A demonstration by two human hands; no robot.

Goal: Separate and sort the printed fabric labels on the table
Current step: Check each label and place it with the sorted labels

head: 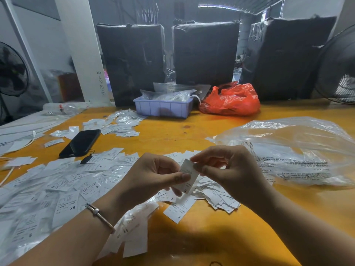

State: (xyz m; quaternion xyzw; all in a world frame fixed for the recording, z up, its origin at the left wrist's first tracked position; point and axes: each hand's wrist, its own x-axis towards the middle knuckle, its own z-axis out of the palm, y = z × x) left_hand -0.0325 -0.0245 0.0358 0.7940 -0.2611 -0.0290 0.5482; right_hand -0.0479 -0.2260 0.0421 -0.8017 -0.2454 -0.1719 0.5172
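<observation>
Over the orange table my two hands hold one white printed label marked S. My left hand pinches its lower part between thumb and fingers. My right hand pinches its upper edge with thumb and forefinger. Under the hands lies a small heap of labels. A single S label lies flat in front of it. A wide spread of white labels marked S and XS covers the table's left side, and more labels lie beside my left wrist.
A black phone lies at centre left. A crumpled clear plastic bag fills the right. At the back stand a lilac tray of bagged items, a red plastic bag and black wrapped bundles. More labels lie near the tray.
</observation>
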